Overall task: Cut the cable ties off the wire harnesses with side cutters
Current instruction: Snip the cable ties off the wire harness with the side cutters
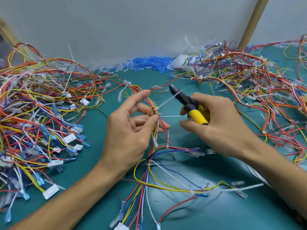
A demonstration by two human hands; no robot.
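My left hand (131, 130) pinches a wire harness (154, 123) of red, yellow and white wires between thumb and fingers, in the middle of the view. A white cable tie (167, 101) sticks out from the bundle up and to the right. My right hand (219, 123) grips yellow-handled side cutters (196, 112). Their dark jaws (174, 90) point up and left, next to the free end of the tie. A second white tie tail (172, 116) juts sideways below the first. The rest of the harness trails down over the green mat (99, 163).
A big heap of tangled harnesses (38, 113) lies at the left, another heap (259, 83) at the right. Blue and clear terminal sleeves (146, 63) are piled along the grey back wall. Wooden posts (252, 22) stand at both back corners.
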